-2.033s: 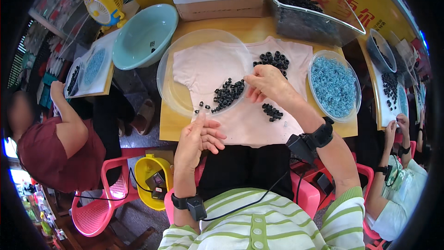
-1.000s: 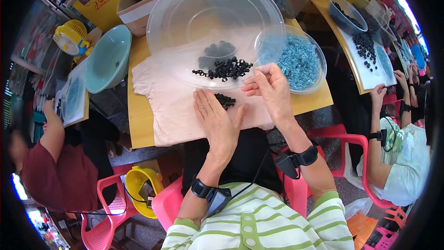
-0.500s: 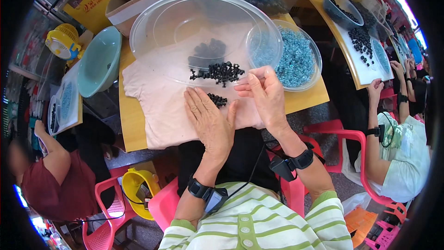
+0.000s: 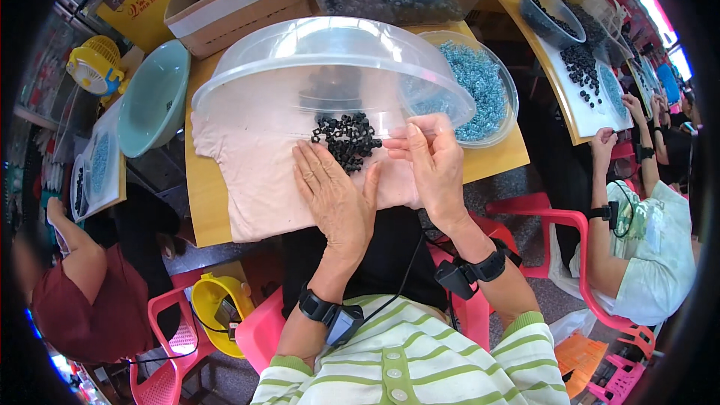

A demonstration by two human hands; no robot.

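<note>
Resting flat with fingers spread, the left hand (image 4: pixel 336 193) lies on the pale cloth (image 4: pixel 247 180) at mid-frame, just below the heap of small black pieces (image 4: pixel 346 139). The right hand (image 4: pixel 433 161) pinches something small I cannot make out, right of the heap, so both hands sit almost equally close.

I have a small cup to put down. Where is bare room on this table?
The pale cloth is bare left of the left hand, below the clear bowl. It is crowded around the black beads, both hands, and the blue bead bowl.
</note>
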